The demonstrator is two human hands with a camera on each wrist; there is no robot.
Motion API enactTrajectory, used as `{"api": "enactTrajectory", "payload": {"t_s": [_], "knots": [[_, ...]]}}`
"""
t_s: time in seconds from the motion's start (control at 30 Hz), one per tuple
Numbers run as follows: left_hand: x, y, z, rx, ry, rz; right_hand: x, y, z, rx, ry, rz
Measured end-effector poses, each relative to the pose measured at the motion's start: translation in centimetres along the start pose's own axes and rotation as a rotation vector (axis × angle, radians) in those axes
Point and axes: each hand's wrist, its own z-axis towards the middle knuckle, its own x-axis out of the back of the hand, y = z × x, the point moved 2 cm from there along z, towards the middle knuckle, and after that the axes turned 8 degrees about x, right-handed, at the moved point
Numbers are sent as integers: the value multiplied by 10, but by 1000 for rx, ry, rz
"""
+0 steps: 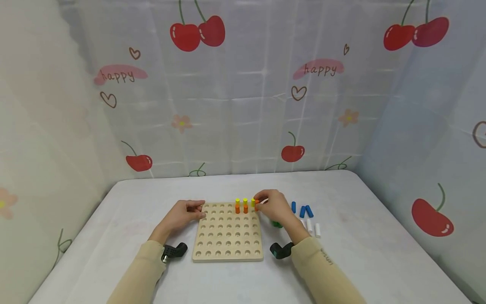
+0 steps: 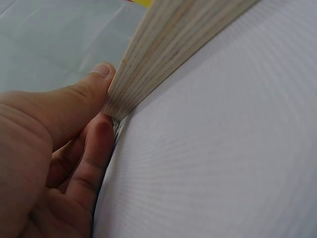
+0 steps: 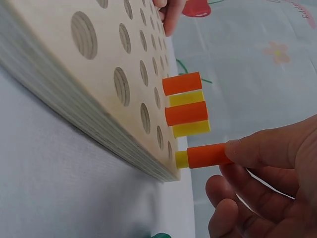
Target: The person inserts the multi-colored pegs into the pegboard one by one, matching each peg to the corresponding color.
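A wooden board with rows of round holes lies on the white table. At its back right stand yellow pegs in the last row, with two orange pegs in front of them. My right hand pinches another orange peg between thumb and finger, over the board's right edge beside a yellow peg. Whether its tip is in a hole, I cannot tell. At the board's back left corner, my left hand touches the edge; the left wrist view shows the thumb against the board's side.
Right of the board lie several blue pegs and white pegs. Green pegs are partly hidden by the right hand and forearm. A patterned curtain hangs behind the table.
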Motion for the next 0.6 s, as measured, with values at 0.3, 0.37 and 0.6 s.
{"api": "enactTrajectory", "payload": {"t_s": [0.3,0.37,0.6], "knots": [[-1,-1,0,22,3,0,-8,2,-2,-1,-34,28],[-1,-1,1,19,3,1,-9,3,-2,-6,-32,33],[-1,0,0,21,1,-4,-13,7,-2,2,-40,-2]]}}
